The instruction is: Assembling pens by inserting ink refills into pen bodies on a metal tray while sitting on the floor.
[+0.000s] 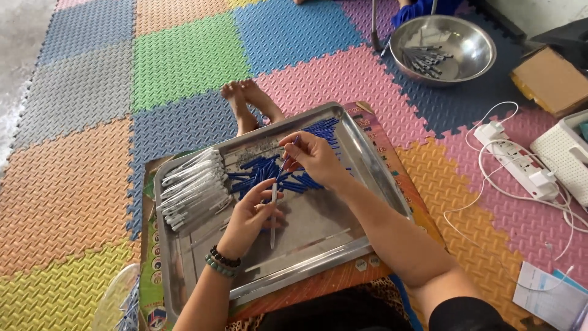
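My left hand holds a clear pen barrel upright over a steel tray. My right hand pinches a thin blue refill by its top end, its lower tip angled down toward the barrel's top. A pile of blue refills lies in the tray just beyond my hands. A stack of clear pen barrels fills the tray's left side. Beaded bracelets circle my left wrist.
The tray rests on a printed board over coloured foam floor mats. A steel bowl with pen parts sits far right. A white power strip with cables, a white basket and a cardboard box lie right. Bare feet show beyond the tray.
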